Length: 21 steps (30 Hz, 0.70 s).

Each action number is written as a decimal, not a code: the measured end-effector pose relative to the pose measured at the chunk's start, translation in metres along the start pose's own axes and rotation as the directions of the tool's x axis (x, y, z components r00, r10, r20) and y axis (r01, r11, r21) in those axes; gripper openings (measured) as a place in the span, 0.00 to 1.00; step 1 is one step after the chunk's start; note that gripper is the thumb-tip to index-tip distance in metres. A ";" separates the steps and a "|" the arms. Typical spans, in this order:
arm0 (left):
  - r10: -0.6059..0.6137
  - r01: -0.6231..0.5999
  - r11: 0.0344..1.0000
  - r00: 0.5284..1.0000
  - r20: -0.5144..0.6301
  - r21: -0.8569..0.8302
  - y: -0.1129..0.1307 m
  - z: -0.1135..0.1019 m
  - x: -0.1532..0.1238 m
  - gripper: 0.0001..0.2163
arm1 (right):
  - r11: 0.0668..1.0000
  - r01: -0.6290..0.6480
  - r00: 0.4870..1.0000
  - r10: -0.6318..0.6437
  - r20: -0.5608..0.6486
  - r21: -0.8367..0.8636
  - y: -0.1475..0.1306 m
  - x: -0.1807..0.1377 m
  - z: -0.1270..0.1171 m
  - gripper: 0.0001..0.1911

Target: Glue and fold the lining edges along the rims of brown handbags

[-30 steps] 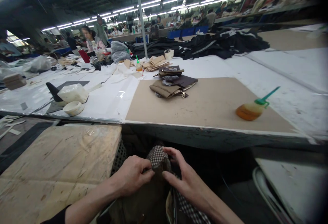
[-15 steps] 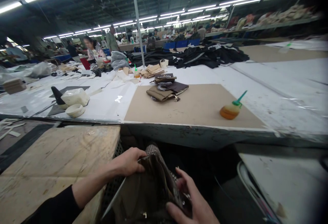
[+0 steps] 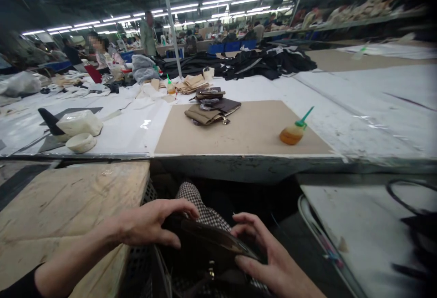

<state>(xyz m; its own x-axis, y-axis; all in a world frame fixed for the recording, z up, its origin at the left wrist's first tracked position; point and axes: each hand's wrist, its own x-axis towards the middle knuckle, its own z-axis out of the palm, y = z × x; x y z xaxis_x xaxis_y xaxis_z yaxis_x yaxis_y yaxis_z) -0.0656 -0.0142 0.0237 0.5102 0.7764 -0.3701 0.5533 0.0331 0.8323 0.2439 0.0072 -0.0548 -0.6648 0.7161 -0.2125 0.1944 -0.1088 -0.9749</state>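
A dark brown bag point(image 3: 201, 239) lies over my lap, its mouth facing up and a small gold-coloured metal fitting on its front. My left hand point(image 3: 159, 223) holds the bag's left upper edge, thumb and fingers curved around it. On the other side, my right hand point(image 3: 264, 248) grips the right rim, with the thumb on the near face and the fingers behind. The inside of the bag is too dark to make out. Beyond it, on a brown board point(image 3: 252, 138), rests a stack of folded brown bag pieces point(image 3: 211, 107).
A squeeze bottle point(image 3: 292, 134) with amber liquid and a green nozzle stands on the board's right. At left are a cut-open plastic container point(image 3: 80, 123) and a round white dish point(image 3: 81, 143). Black material point(image 3: 266, 63) is heaped behind. A worn tan surface point(image 3: 68, 198) lies left of me.
The view has shifted slightly. The bag has tipped down and lies lower between my hands, showing its rim and fitting. My left hand's thumb and fingers are spread wider.
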 end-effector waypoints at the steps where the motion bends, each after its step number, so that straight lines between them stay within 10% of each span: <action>1: -0.012 0.012 1.000 1.000 -0.012 -0.027 -0.001 0.002 0.003 0.22 | 0.999 0.033 0.999 -0.033 -0.029 -0.013 0.003 0.000 0.000 0.25; 9: 0.025 -0.020 0.989 0.999 -0.030 0.143 -0.012 0.004 0.030 0.07 | 0.841 0.347 0.889 -0.436 -0.141 -0.414 0.021 0.007 -0.003 0.06; 21: 0.082 -0.076 0.994 0.993 -0.083 0.078 -0.024 0.004 0.039 0.02 | 0.794 0.285 0.915 -0.392 -0.093 -0.538 0.012 0.014 -0.009 0.03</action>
<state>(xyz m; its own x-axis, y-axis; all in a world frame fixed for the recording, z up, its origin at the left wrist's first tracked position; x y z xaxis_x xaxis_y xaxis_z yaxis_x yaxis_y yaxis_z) -0.0562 0.0130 -0.0125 0.4977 0.8258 -0.2653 0.5632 -0.0751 0.8229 0.2437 0.0219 -0.0687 -0.6176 0.7622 0.1938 0.3525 0.4885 -0.7982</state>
